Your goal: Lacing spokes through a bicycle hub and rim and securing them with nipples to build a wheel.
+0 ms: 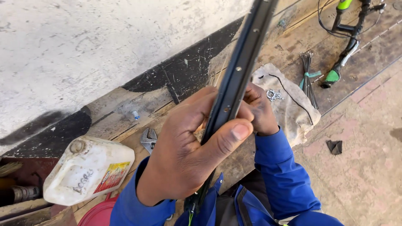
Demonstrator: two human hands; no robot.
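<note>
Worn wooden planks make up the floor [368,138], dusty and pinkish toward the right, and they meet a rough whitewashed wall [83,46] with a black-painted band along its foot.

Close to the camera, the left hand [188,155] grips a black bicycle rim [234,79]; its fingers [197,109] curl over the rim's far edge and the thumb presses the near edge, so the hand is closed firmly on it. The rim runs up and away from those fingers to the top of the view. Just behind the rim, the right hand [259,109] has its fingers bent narrowly against the rim; whether they pinch something small cannot be told. Both arms wear blue sleeves.

Left of the left-hand fingers lies a white plastic jug [86,169] on its side, with a yellow-and-red label [112,175] on its face, resting over a red round lid [98,213]. Between jug and fingers sits an adjustable wrench [148,140]. Right of the right-hand fingers a dirty cloth [293,104] holds a small pile of nipples [274,95]. Beyond it lies a bundle of spokes [307,77] tied with green tape, and farther off a green-and-black bicycle fork [347,37].
</note>
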